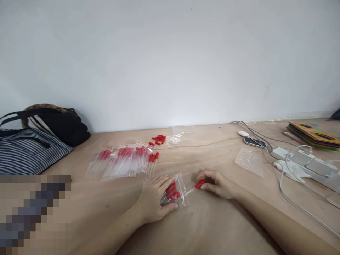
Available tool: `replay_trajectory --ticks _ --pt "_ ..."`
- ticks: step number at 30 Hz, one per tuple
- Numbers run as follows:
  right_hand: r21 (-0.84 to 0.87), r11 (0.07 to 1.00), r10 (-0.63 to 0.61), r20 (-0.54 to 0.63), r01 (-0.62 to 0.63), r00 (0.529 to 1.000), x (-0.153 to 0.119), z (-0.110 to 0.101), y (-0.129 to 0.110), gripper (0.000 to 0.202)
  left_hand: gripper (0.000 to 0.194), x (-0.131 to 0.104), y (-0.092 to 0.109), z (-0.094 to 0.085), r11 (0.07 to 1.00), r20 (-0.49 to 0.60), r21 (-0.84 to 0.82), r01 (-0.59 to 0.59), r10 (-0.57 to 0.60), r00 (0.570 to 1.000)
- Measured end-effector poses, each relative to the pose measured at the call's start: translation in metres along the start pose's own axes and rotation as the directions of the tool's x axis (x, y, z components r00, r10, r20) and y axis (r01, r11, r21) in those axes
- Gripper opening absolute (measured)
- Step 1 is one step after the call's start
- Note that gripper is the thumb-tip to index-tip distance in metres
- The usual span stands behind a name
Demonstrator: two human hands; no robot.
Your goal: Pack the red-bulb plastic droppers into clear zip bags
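Note:
My left hand (156,200) rests on a clear zip bag (182,180) that has several red-bulbed droppers in it, its fingers over the bag's left part and the thumb along the near edge. To the right, my right hand (214,184) pinches the red bulb of a dropper (199,183). The glass tube of that dropper points left at the bag's open-looking right end; whether its tip is inside is too fine to tell. Beyond my left hand, a few loose droppers (153,157) lie beside filled bags (120,161).
Loose red bulbs (159,139) and thin glass tubes (174,140) lie farther back. An empty bag (249,162) is at right, near a phone-like device (255,142), a power strip (305,159) and cables. A striped bag (34,148) stands at left, coloured sheets (313,135) far right.

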State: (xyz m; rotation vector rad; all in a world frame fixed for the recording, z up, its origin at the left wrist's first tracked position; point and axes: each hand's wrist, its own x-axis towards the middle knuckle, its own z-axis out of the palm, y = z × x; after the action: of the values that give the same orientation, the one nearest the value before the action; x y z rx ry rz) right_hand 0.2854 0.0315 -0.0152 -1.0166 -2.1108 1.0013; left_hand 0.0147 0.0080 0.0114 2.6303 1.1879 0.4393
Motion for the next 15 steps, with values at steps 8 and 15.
replay_trajectory --ticks 8,15 --pt "-0.324 0.923 -0.205 0.045 0.208 0.978 0.002 0.014 -0.015 0.017 0.064 -0.001 -0.002 0.004 1.000 -0.012 0.002 -0.016 0.016 1.000" --pt "-0.285 0.942 -0.183 0.011 0.178 0.983 0.004 0.028 -0.024 0.011 0.066 0.000 -0.002 0.004 1.000 0.001 0.016 -0.012 0.012 1.000"
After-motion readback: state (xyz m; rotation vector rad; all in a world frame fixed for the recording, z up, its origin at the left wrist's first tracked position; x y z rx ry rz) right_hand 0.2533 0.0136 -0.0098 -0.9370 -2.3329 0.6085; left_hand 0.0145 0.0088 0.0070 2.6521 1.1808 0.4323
